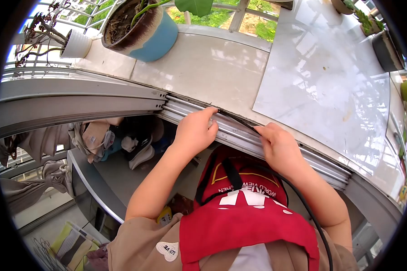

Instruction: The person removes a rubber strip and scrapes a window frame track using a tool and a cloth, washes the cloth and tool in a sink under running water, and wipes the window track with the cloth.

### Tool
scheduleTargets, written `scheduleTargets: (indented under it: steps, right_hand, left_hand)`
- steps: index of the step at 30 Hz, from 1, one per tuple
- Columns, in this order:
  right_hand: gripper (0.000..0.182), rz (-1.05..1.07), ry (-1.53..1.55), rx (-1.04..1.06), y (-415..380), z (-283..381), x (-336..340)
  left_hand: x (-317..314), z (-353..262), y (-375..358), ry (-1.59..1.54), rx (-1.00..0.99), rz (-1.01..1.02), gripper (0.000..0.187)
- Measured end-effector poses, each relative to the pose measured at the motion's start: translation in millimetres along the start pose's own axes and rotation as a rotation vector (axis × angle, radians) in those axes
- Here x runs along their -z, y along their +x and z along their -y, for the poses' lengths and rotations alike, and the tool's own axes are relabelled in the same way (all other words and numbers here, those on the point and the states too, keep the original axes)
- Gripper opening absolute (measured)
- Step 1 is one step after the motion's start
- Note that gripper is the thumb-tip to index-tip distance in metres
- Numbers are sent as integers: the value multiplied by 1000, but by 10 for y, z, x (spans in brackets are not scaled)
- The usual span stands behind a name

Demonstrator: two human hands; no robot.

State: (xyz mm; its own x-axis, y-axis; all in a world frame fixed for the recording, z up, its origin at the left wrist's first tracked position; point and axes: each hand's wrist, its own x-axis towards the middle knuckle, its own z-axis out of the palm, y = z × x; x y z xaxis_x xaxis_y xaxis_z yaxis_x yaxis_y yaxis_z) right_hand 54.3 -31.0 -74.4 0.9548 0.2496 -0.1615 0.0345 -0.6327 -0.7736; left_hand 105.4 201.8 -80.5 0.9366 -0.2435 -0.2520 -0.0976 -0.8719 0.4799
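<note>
A thin black strip (238, 119), resembling a rubber seal, runs along the outer edge of the metal sliding-window track (239, 134). My left hand (196, 129) pinches near its left part, thumb and forefinger close together over the rails. Farther right, my right hand (281, 148) has its fingers closed on the same strip at the sill's edge. The strip spans the gap between both hands. Its ends are partly hidden by my fingers.
Beyond the track lies a tiled sill (199, 63) with a grey marble slab (325, 77). A blue-and-brown flowerpot (156, 38) and a white pot (77, 44) stand left. Window frames (81, 100) extend left. A black cable (309, 207) hangs over my red apron (248, 226).
</note>
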Motion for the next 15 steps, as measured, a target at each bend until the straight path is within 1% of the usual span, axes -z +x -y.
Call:
scheduleTargets:
  steps: [1,3,7,10,11,12,13,15]
  right_hand:
    - [25,2,47,-9,-8,-2,-5]
    - [25,5,72,-6,-19,0,-14]
    - [23,-20,76,8,0,60,-77]
    - [23,-37,98,-12,-41,73,2]
    - [23,-35,97,-10,-72,79,64]
    - [24,-17,52,-53,-115,80,149]
    - [24,1,8,-100,-157,80,204]
    - [24,13,-54,-98,-196,72,215]
  left_hand:
    - [-18,9,-7,-3,-3,5,31]
    - [-33,27,-9,-144,52,-5,34]
    - [-50,10,-26,-166,68,-24,34]
    - [-49,16,-30,-171,109,-5,33]
    - [-97,45,-39,-155,39,-75,31]
    - [-124,62,-42,-140,-29,-146,30]
    - [-118,59,-42,-143,-28,-146,30]
    - [-98,18,-35,39,-93,-147,27]
